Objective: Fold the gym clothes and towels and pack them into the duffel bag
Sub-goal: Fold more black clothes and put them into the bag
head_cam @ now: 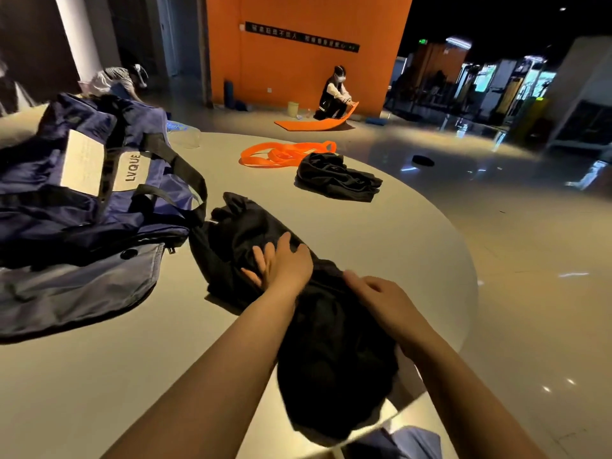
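Duffel bag (82, 207) label reads "LVQUE"; left hand (281, 263) flat on black garment (324, 326).

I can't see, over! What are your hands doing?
Left hand flat on black garment. Right hand gripping it. Duffel bag beside it, nothing blocking.

Table (99, 376): duffel bag (82, 210) at 10 o'clock; nearest garment (324, 342) at centre under both hands; second garment (334, 177) at 1 o'clock, strap loops (284, 154) behind it.

Both bare forearms reach forward. The left hand (281, 265) lies flat, palm down, fingers spread and straight. The right hand (381, 298) sits just beside it, fingers curled downward.
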`<state>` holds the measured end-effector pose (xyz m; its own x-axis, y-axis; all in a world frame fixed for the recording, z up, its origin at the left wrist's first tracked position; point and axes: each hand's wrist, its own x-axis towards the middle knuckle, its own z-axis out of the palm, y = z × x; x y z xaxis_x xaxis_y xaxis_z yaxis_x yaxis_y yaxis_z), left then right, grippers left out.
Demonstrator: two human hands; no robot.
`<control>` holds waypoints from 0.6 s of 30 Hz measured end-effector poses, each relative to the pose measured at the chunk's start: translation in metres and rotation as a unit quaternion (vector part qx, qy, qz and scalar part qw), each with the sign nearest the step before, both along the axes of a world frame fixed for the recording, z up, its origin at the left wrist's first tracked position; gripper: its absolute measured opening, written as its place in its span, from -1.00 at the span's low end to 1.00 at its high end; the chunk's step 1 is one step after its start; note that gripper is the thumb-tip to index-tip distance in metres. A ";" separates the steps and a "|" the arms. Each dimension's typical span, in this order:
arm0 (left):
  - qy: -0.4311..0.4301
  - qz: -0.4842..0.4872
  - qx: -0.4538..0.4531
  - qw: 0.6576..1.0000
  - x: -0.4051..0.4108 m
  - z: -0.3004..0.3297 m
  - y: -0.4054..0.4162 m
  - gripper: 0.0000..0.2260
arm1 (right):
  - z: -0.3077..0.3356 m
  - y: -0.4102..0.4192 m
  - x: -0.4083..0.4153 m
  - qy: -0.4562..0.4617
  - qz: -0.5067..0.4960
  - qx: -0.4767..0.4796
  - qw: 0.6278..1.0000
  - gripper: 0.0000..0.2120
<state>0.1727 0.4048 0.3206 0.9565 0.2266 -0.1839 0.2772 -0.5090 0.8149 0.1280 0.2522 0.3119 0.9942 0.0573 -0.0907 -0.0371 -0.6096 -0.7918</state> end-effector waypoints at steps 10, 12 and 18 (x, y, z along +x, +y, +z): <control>-0.190 -0.221 0.288 0.912 -0.076 -0.018 0.070 -0.49 | 0.000 -0.025 0.010 -0.108 -0.039 -0.221 0.969 -0.81; -0.249 -0.228 0.283 0.898 -0.080 -0.018 0.084 -0.47 | 0.009 -0.033 0.023 -0.080 -0.010 -0.269 0.960 -0.79; -0.412 -0.184 0.309 0.837 -0.033 0.000 0.112 -0.67 | 0.026 -0.033 0.044 0.001 -0.005 -0.321 0.947 -0.86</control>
<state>0.1396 0.5169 0.3210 0.7275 -0.3028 0.6157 -0.5173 -0.8316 0.2022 0.1724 0.2188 0.3380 0.9942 -0.0201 -0.1058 -0.0470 -0.9649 -0.2584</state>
